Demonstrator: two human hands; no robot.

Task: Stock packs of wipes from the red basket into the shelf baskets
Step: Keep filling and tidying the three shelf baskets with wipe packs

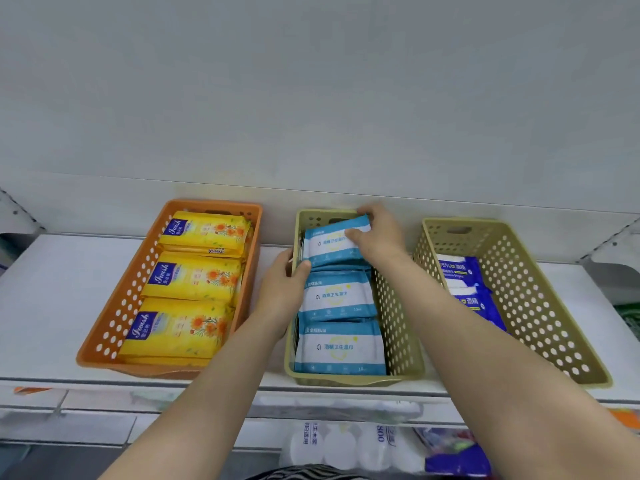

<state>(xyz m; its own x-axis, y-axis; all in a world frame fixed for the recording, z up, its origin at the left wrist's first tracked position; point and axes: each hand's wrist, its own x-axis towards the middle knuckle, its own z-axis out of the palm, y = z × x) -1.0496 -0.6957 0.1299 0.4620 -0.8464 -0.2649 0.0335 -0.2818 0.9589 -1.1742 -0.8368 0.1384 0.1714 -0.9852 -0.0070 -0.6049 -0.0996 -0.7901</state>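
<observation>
Three baskets stand on a white shelf. The middle beige basket [398,327] holds rows of white-and-blue wipe packs. Both hands are on the rearmost white-and-blue pack [329,245], which lies tilted at the back of that basket. My right hand [377,233] grips its far right corner, thumb on top. My left hand [282,289] holds its near left corner at the basket's left wall. The orange basket [114,317] on the left is filled with yellow packs [194,278]. The red basket is not in view.
A second beige basket [540,306] on the right holds dark blue packs [460,275] along its left side, with free room beside them. The white shelf [45,306] has a back wall close behind the baskets. Lower shelves below carry white packaged goods [346,445].
</observation>
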